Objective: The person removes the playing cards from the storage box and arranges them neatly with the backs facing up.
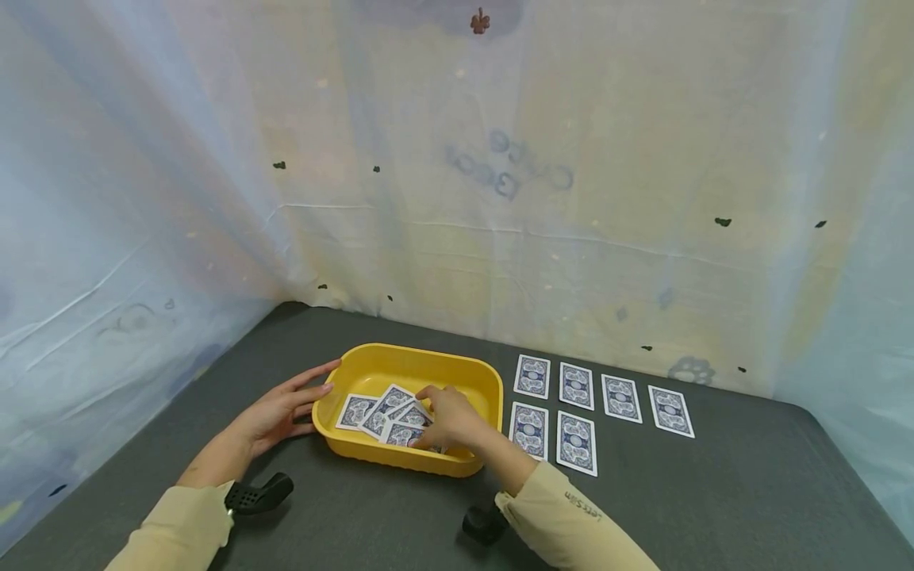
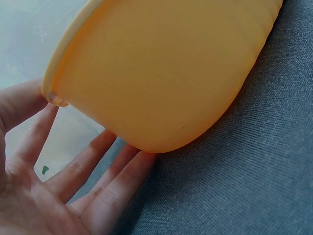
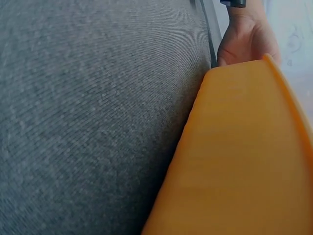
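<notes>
A yellow plastic tray (image 1: pixel 421 358) with rounded corners stands on the dark cloth-covered table. Inside it lies a loose, overlapping pile of playing cards (image 1: pixel 389 408), blue patterned backs up. My left hand (image 1: pixel 274 414) touches the tray's left end with spread, nearly straight fingers; in the left wrist view the fingertips (image 2: pixel 146 155) meet the outer wall and one is at the rim. Over the right part of the pile, my right hand (image 1: pixel 451 420) reaches into the tray, thumb and fingers apart, covering some cards. The right wrist view shows only the tray's outer wall (image 3: pixel 234 147), not that hand.
Right of the tray, face-down cards lie in two rows: a back row (image 1: pixel 621 398) and two cards (image 1: pixel 576 442) in front. A pale, patterned curtain (image 1: pixel 571 262) hangs behind the table (image 1: pixel 714 492) and at its sides. Both wrists carry black camera mounts (image 1: pixel 260 496).
</notes>
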Action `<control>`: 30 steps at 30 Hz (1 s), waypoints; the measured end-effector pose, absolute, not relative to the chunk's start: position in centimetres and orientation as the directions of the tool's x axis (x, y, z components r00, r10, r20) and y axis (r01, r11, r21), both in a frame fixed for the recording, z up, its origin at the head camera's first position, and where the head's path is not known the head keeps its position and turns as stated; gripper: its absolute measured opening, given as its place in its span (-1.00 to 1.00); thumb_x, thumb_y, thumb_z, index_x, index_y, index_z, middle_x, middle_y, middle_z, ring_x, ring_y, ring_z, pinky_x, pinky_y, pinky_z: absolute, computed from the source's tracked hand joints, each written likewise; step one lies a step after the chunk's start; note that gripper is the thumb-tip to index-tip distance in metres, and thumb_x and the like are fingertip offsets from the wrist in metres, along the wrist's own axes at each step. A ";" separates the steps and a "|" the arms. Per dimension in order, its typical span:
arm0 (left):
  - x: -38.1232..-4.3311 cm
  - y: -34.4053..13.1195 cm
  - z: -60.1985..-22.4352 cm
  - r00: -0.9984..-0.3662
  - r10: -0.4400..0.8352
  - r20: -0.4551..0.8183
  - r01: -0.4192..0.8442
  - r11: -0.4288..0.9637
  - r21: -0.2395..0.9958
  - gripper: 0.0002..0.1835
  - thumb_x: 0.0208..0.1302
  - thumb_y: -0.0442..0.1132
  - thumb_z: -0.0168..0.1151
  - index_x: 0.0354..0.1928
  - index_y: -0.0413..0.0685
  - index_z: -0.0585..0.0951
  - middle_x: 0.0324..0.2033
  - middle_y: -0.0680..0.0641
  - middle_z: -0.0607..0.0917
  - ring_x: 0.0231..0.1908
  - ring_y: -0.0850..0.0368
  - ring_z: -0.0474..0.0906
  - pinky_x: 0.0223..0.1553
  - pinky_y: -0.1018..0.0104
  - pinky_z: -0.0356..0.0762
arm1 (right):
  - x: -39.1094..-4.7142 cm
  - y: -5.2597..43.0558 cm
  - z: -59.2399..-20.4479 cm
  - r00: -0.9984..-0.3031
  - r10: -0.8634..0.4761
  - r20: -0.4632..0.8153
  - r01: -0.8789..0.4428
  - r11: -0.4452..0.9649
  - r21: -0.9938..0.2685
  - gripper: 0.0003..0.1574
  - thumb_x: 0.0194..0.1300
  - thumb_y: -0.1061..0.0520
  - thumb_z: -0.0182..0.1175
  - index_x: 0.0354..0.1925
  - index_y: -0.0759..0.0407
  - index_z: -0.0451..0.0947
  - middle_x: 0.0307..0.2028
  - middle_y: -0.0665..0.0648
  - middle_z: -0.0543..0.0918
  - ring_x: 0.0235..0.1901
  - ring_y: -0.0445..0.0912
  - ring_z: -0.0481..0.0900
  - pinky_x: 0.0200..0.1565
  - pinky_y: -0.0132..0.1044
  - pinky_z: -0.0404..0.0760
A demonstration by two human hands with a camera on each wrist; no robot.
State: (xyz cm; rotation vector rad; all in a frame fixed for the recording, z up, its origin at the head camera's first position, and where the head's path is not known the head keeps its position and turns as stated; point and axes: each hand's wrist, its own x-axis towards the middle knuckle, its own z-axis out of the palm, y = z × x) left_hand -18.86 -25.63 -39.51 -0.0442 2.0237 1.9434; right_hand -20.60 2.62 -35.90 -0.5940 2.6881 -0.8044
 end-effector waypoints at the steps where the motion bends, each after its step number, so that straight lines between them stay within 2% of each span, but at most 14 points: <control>1: -18.9 -25.6 -39.5 -0.944 0.206 -0.258 -0.250 0.067 0.966 -0.27 0.43 0.05 0.04 0.52 0.24 -0.01 0.51 -0.14 -0.09 0.35 -0.08 0.22 0.18 -0.06 0.42 | -20.5 2.6 -35.9 -0.881 -0.452 -0.141 -0.304 0.768 -0.563 -0.16 -0.12 0.17 0.52 0.18 0.18 0.46 -0.04 0.21 0.50 -0.11 0.02 0.40 0.00 -0.10 0.49; 8: -19.0 -25.6 -39.5 -0.944 0.203 -0.260 -0.252 0.067 0.966 -0.27 0.42 0.05 0.05 0.52 0.24 -0.01 0.51 -0.14 -0.09 0.35 -0.08 0.23 0.17 -0.05 0.44 | -20.3 2.5 -35.9 -0.894 -0.418 -0.159 -0.293 0.817 -0.497 -0.19 -0.12 0.25 0.44 0.18 0.16 0.47 -0.06 0.20 0.48 -0.17 0.00 0.38 -0.06 -0.15 0.47; 15: -18.9 -25.7 -39.5 -0.942 0.217 -0.256 -0.248 0.063 0.967 -0.29 0.44 0.04 0.03 0.52 0.25 0.00 0.51 -0.14 -0.09 0.34 -0.07 0.23 0.19 -0.06 0.42 | -20.4 2.7 -35.9 -0.905 -0.399 -0.144 -0.266 0.799 -0.540 -0.14 -0.20 0.25 0.52 0.15 0.21 0.48 -0.04 0.24 0.49 -0.17 0.03 0.39 -0.08 -0.12 0.48; 22: -18.9 -25.5 -39.5 -0.943 0.205 -0.263 -0.255 0.063 0.965 -0.28 0.43 0.05 0.04 0.52 0.25 0.00 0.51 -0.15 -0.09 0.38 -0.15 0.16 0.21 -0.10 0.39 | -20.9 3.5 -35.7 -0.919 -0.378 -0.113 -0.248 0.777 -0.579 -0.23 -0.18 0.19 0.56 0.08 0.21 0.54 -0.28 0.14 0.60 -0.31 -0.03 0.47 -0.26 -0.21 0.52; 26: -18.8 -25.5 -39.4 -0.943 0.201 -0.264 -0.257 0.059 0.965 -0.28 0.42 0.05 0.05 0.52 0.25 0.01 0.51 -0.16 -0.09 0.38 -0.17 0.14 0.21 -0.11 0.38 | -21.0 3.8 -35.5 -0.918 -0.386 -0.087 -0.265 0.764 -0.588 -0.35 -0.09 0.21 0.52 0.03 0.22 0.57 -0.33 0.13 0.62 -0.35 -0.04 0.48 -0.24 -0.20 0.55; 30: -18.9 -25.5 -39.4 -0.943 0.203 -0.263 -0.257 0.057 0.965 -0.28 0.42 0.05 0.05 0.52 0.25 0.00 0.51 -0.17 -0.09 0.39 -0.18 0.13 0.21 -0.10 0.39 | -20.9 4.0 -35.3 -0.921 -0.385 -0.059 -0.265 0.731 -0.629 -0.39 -0.03 0.26 0.47 0.05 0.23 0.57 -0.23 0.20 0.65 -0.24 0.02 0.53 -0.15 -0.13 0.60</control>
